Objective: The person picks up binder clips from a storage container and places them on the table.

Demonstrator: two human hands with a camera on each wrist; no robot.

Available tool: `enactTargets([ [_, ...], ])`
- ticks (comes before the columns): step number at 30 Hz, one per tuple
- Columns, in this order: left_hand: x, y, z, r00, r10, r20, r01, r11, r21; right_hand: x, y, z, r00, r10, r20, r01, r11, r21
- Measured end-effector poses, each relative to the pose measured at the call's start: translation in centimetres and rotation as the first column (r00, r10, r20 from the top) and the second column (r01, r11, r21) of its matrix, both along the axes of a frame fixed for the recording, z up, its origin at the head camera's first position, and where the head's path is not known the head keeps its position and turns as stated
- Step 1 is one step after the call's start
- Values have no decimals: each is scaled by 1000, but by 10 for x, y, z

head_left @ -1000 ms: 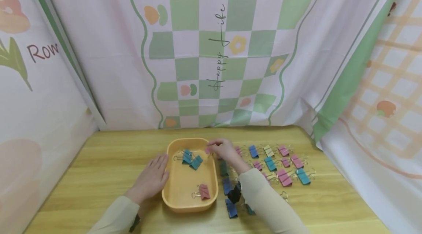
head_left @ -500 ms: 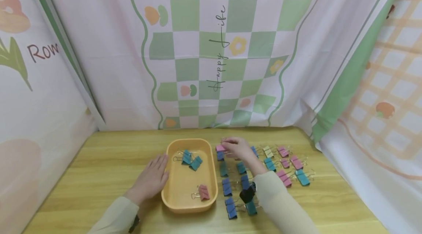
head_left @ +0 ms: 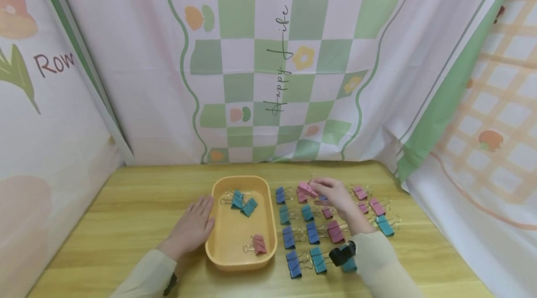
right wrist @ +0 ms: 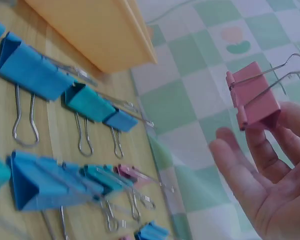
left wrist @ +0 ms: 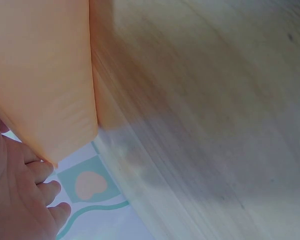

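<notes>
My right hand (head_left: 335, 195) pinches a pink binder clip (right wrist: 257, 95) by its edge, its wire handles pointing up. In the head view it hangs over the back row of clips, partly covering another pink binder clip. My left hand (head_left: 190, 228) lies along the left side of a yellow tray (head_left: 241, 265), fingers straight and touching its outer wall (left wrist: 45, 75). Two teal binder clips (head_left: 249, 207) lie together toward the tray's far end, and a dull red binder clip (head_left: 259, 244) sits near its front right corner.
Right of the tray, binder clips stand in rough rows, among them a blue clip (head_left: 289, 237), a teal clip (head_left: 318, 259) and a pink clip (head_left: 335, 232). My right forearm hides some of them. A printed curtain (head_left: 235, 55) hangs behind the wooden table (head_left: 147, 204).
My right hand has carried the pink binder clip from the tray's right rim rightward, over the back row of clips. My left hand has stayed against the tray.
</notes>
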State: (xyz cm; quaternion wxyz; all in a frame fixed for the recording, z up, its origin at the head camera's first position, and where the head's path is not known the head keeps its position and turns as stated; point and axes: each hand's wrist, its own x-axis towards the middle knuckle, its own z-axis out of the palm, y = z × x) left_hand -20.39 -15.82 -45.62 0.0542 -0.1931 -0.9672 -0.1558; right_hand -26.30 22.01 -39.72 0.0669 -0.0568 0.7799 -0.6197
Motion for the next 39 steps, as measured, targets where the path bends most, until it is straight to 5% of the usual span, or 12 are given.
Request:
enactTargets([
  [8,1,0,1,1000,-4,-4,4,1000,10,12,27,-4,997,-74,-8,73,996,-57],
  [19,0,1,2,1000,-7,-14,7,1000,0,33,70,-16,995,-90,-51,79,980,-183],
  [26,1,1,2,1000,-7,-5,7,1000,2,48,104,-27,995,-36,-90,9,958,-286],
  [31,0,0,0,1000,-4,3,4,1000,-3,61,133,-35,997,65,-38,-72,965,-253],
  [39,0,-1,0,1000,-11,-14,11,1000,5,75,167,-52,970,220,99,-197,960,-199],
])
